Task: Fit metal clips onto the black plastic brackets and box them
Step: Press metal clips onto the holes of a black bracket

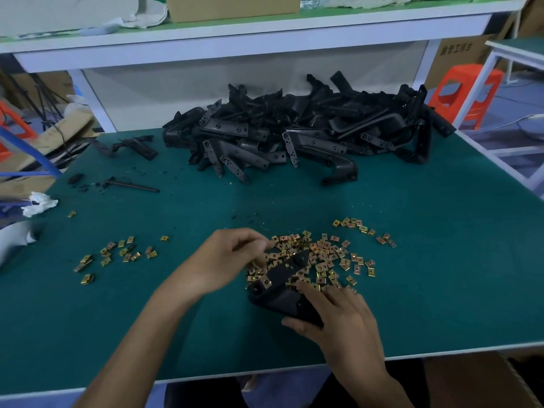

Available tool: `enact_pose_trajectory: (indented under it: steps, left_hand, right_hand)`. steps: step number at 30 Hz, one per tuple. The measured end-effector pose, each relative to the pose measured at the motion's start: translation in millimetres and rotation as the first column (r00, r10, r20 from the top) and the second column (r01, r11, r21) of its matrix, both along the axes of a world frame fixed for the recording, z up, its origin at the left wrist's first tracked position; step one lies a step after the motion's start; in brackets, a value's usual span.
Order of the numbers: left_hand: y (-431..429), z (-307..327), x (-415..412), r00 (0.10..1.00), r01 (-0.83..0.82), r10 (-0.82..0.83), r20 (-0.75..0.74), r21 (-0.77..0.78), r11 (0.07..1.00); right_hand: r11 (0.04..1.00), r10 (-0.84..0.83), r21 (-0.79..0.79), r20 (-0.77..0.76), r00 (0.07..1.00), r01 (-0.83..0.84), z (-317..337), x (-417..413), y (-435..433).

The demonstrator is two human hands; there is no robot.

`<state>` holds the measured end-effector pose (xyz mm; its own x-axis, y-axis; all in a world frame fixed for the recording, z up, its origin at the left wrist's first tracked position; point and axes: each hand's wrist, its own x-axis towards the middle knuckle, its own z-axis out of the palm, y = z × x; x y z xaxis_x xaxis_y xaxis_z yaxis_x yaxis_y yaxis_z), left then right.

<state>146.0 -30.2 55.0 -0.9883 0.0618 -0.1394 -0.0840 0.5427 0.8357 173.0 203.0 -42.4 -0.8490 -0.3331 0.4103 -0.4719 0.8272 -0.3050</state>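
Right hand (338, 316) grips a black plastic bracket (279, 290) by its wide near end. Thumb is curled round the near edge, fingers (312, 290) laid across the top. Looks like a fixture grip: the narrow end juts out past the fingertips, free for loading. The bracket lies low over the bench (441, 260) with its tip right on the clip pile (326, 257), so pick travel is about nil.

One brass-coloured fitted clip (265, 280) seems already seated on the bracket's edge, just left of the right fingertips. Spots toward the tip look bare, so I'd judge this part half done.

Left hand (232, 257): its fingers (256, 241) are curled in tight, tips down at the pile's left rim, just beyond the bracket tip. Reads as picking a clip. Can't tell whether one is actually pinched, since the tips hide it.

Bracket heap (294, 134) sits well beyond both sets of fingers at the bench's far side. That's stock, reached for when needed. A smaller scatter of loose clips (117, 254) lies well left of the left fingers.

Cardboard box (471, 375) is below the bench edge, behind the right fingers on the wrist side. Likely the drop for finished parts; contents not visible.

Risk: the clip's open side must face the bracket edge before pushing on, or it skews.
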Motion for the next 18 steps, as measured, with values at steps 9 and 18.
enact_pose_trajectory:
  steps: [9, 18]
  left_hand:
    - [18.5, -62.1, -53.0, 0.974, -0.103, -0.018, -0.227, -0.511, 0.853]
    - [29.2, -67.3, -73.3, 0.962, -0.005, -0.150, -0.230, -0.559, 0.829]
  right_hand:
    - [1.000, -0.008, -0.009, -0.089, 0.996, 0.008, -3.6, -4.4, -0.5]
    - [0.999, -0.019, -0.036, -0.159, 0.987, 0.014, -9.3, -9.3, -0.3]
